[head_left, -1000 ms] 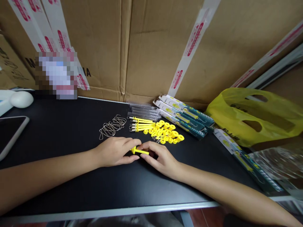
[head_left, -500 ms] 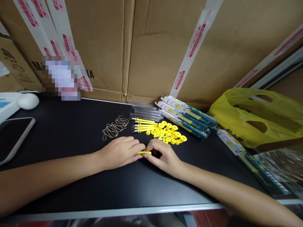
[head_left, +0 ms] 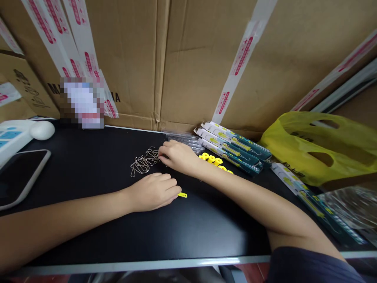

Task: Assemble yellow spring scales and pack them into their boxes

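My left hand (head_left: 156, 192) rests low over the black table, its fingers closed around a slim yellow plastic rod (head_left: 183, 195). Only the rod's flat end, with a small hole, sticks out past the fingers. Farther back, my right hand (head_left: 179, 157) reaches across with curled fingers at the right end of a pile of bent wire hooks (head_left: 143, 163). What its fingertips pinch, if anything, is hidden. My right hand and forearm cover the row of yellow rods and part of the small yellow plastic caps (head_left: 211, 158). Clear plastic tubes (head_left: 193, 144) lie just behind that hand.
Several printed narrow boxes (head_left: 232, 145) lie at the back right, with another box (head_left: 312, 200) nearer. Beyond them are a yellow plastic bag (head_left: 282, 145) and clear wrap (head_left: 347, 204). A phone (head_left: 20, 173) and white power strip (head_left: 14, 133) sit left. Large cardboard (head_left: 126, 51) stands behind.
My right hand has let go of the yellow rod and moved back and left to the right end of the hooks. My left hand still holds the rod in nearly the same place.
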`<state>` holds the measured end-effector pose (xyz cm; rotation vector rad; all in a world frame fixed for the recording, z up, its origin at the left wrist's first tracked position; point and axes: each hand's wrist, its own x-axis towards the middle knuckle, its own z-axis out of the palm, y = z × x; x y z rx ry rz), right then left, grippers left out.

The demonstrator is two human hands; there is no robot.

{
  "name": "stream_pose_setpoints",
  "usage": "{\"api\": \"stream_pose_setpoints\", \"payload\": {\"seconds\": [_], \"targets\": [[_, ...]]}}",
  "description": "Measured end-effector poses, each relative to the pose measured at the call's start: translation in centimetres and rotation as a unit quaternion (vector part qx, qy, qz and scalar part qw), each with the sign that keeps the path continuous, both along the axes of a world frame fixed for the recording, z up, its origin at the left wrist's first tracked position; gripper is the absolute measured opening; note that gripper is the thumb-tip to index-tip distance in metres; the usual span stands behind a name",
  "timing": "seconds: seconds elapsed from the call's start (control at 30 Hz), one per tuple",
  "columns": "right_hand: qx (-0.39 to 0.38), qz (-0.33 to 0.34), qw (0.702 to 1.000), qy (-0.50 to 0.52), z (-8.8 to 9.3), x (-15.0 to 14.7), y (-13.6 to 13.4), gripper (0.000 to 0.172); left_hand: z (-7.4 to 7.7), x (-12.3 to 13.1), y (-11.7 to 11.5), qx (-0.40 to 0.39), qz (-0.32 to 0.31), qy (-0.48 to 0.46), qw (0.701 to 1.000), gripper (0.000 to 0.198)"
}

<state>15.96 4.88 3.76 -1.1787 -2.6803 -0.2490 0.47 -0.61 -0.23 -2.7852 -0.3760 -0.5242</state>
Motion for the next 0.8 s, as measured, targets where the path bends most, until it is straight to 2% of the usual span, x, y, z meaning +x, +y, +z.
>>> {"api": "stream_pose_setpoints", "payload": {"seconds": [0.07,0.17,0.27,0.47,0.8], "targets": [[-0.005,-0.026,0.999,-0.022,0.2,-1.1,1.0,0.015,0.0,-0.1,0.0,-0.002,0.003,-0.002,1.000,0.018],[-0.056,-0.043,0.997,-0.039,0.6,-2.0,1.8,0.016,0.0,-0.1,0.0,-0.008,0.004,0.001,1.000,0.019],[-0.111,-0.059,0.991,-0.049,1.0,-2.4,2.1,0.016,-0.1,-0.1,0.1,-0.014,0.003,0.010,1.000,0.019],[-0.166,-0.089,0.981,-0.047,1.0,-3.0,2.3,0.018,-0.2,-0.2,0.2,-0.017,0.003,0.014,1.000,0.019],[-0.145,-0.062,0.986,0.057,-0.2,-1.9,2.3,0.012,-0.1,-0.1,0.1,-0.040,0.012,0.014,0.999,0.020]]}}
